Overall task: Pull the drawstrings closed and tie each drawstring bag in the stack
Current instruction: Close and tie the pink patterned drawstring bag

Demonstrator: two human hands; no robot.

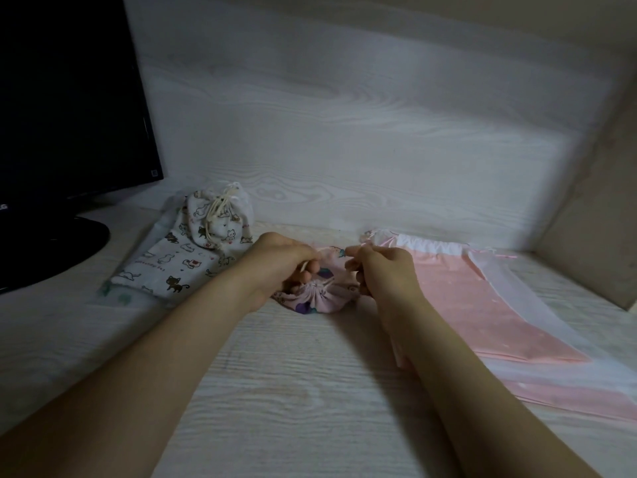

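A small lilac printed bag (pixel 315 300), its mouth gathered tight, is laid on the pale table (pixel 293 391) between both hands. Its cords are pinched in the curled fingers of the left hand (pixel 279 260) and the right hand (pixel 382 270). Cat-print bags (pixel 193 257) are piled just left, flat pink bags (pixel 482 305) are spread to the right, and a dark monitor (pixel 69 115) is seen far left.

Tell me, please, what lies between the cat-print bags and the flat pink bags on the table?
In the head view, the small lilac bag lies there, its mouth gathered, with the left hand and right hand each pinching its drawstrings.
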